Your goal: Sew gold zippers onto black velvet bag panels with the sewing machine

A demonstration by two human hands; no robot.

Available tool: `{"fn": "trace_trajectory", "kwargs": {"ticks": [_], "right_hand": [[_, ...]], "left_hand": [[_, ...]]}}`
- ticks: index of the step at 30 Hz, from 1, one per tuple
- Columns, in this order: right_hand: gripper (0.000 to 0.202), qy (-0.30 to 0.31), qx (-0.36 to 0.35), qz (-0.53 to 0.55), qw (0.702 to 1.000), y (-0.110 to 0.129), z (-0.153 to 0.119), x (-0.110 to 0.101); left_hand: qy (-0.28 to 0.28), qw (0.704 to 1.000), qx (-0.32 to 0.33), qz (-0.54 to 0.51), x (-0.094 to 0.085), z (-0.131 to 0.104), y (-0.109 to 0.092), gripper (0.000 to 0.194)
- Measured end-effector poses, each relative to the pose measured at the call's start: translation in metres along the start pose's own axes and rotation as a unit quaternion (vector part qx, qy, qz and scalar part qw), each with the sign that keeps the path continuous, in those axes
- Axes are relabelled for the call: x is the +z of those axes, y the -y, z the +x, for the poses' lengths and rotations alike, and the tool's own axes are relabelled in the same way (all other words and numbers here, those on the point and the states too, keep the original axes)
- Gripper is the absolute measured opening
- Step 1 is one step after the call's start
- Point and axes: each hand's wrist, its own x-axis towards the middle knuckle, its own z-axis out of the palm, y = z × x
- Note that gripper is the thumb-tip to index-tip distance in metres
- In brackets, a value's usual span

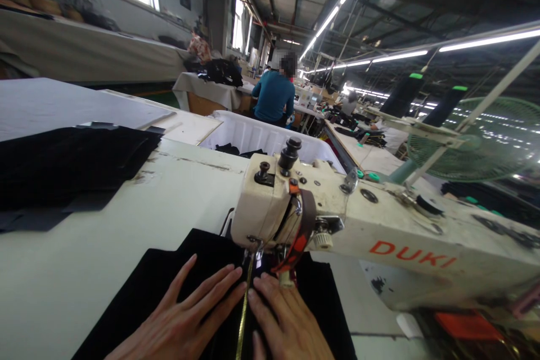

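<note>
A black fabric piece [147, 281] lies flat under the head of a white sewing machine [259, 208]. Down its middle runs a narrow gold strip [242, 323] that looks like zipper teeth, leading up to the presser foot [252, 256]. My left hand [181, 309] rests flat on the cloth left of the strip, fingers stretched out and thumb spread. Just right of the strip, my right hand [289, 315] presses down on the same cloth with its fingers extended, close to the needle area. The needle tip is hard to make out.
A stack of dark fabric pieces [71, 163] lies on the table at left. Behind the machine stands a white plastic bin [270, 126] with dark cloth inside. A green fan [476, 140] and thread cones [403, 93] are at right. A person in blue [274, 95] sits farther back.
</note>
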Motion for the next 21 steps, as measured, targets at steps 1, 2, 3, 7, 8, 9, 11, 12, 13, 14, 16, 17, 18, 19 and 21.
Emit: {"fn": "trace_trajectory", "kwargs": {"ticks": [1,2,3,7,8,9,11,12,13,14,16,17,18,19,21], "right_hand": [[0.038,0.004,-0.004,0.002,1.000,0.000,0.001,-0.001],[0.040,0.012,-0.009,0.005,1.000,0.000,0.002,-0.002],[0.042,0.021,-0.013,0.007,1.000,0.000,0.003,-0.002],[0.044,0.049,-0.010,0.010,0.999,-0.002,0.007,-0.004],[0.043,0.056,-0.005,0.008,0.998,-0.003,0.008,-0.005],[0.043,0.063,-0.001,0.006,0.998,-0.003,0.010,-0.006],[0.042,0.074,0.005,0.000,0.997,-0.004,0.013,-0.008],[0.043,0.076,0.007,-0.002,0.997,-0.004,0.015,-0.009],[0.043,0.077,0.009,-0.003,0.997,-0.003,0.016,-0.010],[0.043,0.076,0.013,-0.003,0.997,-0.003,0.016,-0.010],[0.044,0.076,0.022,-0.002,0.997,-0.002,0.016,-0.010],[0.044,0.075,0.027,-0.001,0.997,-0.002,0.015,-0.009],[0.044,0.075,0.030,0.001,0.997,-0.002,0.014,-0.008],[0.044,0.074,0.032,0.002,0.997,-0.002,0.014,-0.008],[0.044,0.074,0.032,0.005,0.997,-0.002,0.013,-0.007]], "left_hand": [[0.001,1.000,0.001,0.004,-0.001,0.000,-0.001,0.087],[0.001,1.000,0.003,0.009,-0.003,0.001,-0.002,0.086],[-0.003,1.000,0.005,0.012,-0.005,0.002,-0.004,0.084],[-0.010,1.000,-0.011,0.012,-0.014,0.010,-0.009,0.082],[-0.004,1.000,-0.021,0.011,-0.017,0.012,-0.009,0.081],[0.006,0.999,-0.030,0.009,-0.019,0.014,-0.009,0.081],[0.023,0.999,-0.046,-0.002,-0.024,0.017,-0.009,0.080],[0.027,0.998,-0.049,-0.009,-0.026,0.018,-0.008,0.080],[0.029,0.998,-0.051,-0.015,-0.027,0.020,-0.008,0.081],[0.028,0.998,-0.050,-0.020,-0.029,0.021,-0.007,0.082],[0.025,0.998,-0.046,-0.025,-0.031,0.023,-0.007,0.084],[0.026,0.998,-0.046,-0.025,-0.032,0.024,-0.007,0.084],[0.027,0.998,-0.045,-0.024,-0.032,0.025,-0.008,0.084],[0.030,0.998,-0.045,-0.024,-0.033,0.025,-0.008,0.084],[0.036,0.998,-0.046,-0.026,-0.034,0.026,-0.008,0.083]]}}
